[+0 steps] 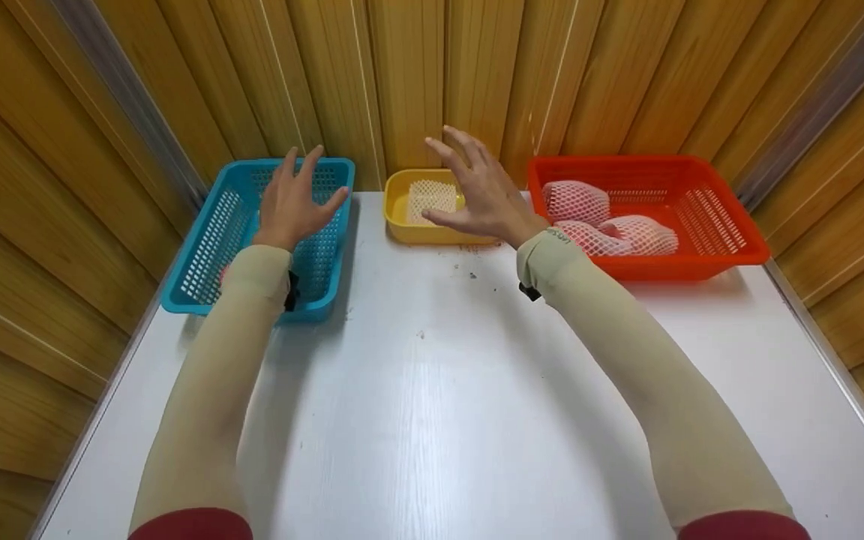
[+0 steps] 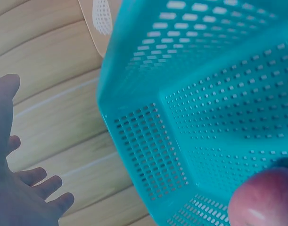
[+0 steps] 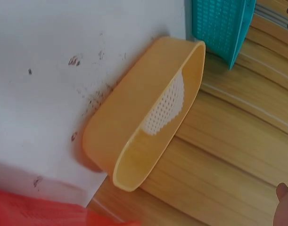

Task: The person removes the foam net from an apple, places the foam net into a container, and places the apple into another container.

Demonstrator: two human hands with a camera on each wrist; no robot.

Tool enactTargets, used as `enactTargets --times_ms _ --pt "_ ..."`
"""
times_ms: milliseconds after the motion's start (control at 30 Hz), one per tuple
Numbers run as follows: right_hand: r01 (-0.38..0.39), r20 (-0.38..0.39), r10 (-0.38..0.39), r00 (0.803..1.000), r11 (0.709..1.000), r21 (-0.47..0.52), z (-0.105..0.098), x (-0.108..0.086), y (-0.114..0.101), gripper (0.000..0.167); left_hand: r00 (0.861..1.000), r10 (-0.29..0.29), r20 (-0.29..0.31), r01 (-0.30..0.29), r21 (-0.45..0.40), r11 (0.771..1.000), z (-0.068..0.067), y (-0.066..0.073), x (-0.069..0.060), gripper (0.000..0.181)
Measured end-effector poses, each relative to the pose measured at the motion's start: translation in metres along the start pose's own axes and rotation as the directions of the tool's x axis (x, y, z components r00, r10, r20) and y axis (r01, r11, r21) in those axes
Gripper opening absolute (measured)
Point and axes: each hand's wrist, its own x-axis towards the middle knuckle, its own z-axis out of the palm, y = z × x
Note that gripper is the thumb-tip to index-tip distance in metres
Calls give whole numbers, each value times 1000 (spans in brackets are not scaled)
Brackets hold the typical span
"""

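Note:
Above the blue perforated basket [image 1: 177,300] my left hand [image 1: 293,202] hovers with fingers spread, holding nothing. A round reddish fruit [image 2: 264,200] lies inside this basket in the left wrist view; in the head view my forearm mostly covers it. My right hand [image 1: 484,191] is raised over the right end of a small yellow bin [image 1: 432,234], fingers apart and palm bare. White foam netting [image 1: 432,196] rests in that bin. At the right, a red basket [image 1: 672,266] contains three rounded pieces in foam net sleeves [image 1: 646,234].
The baskets and bin stand in a row along the back of a white table [image 1: 417,420]. Wooden panel walls [image 1: 409,82] rise behind and on both sides. Small dark specks [image 3: 74,60] dot the tabletop in front of the yellow bin.

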Motion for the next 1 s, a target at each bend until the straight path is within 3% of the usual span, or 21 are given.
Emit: enactTargets --times_ms 167,400,800,1000 --pt "-26 -10 26 1000 999 -20 -12 -1 16 102 1000 16 8 -16 -9 1000 7 11 2 84" --pt "-135 7 135 991 991 -17 -29 -5 39 103 999 52 13 -51 -10 999 15 30 4 83" --pt "-247 126 249 960 968 -32 -51 -2 75 101 993 117 -14 -116 13 993 28 59 1 80" --pt "-297 177 296 939 955 -23 -60 -3 89 100 992 129 2 -129 -10 992 40 76 -1 80"
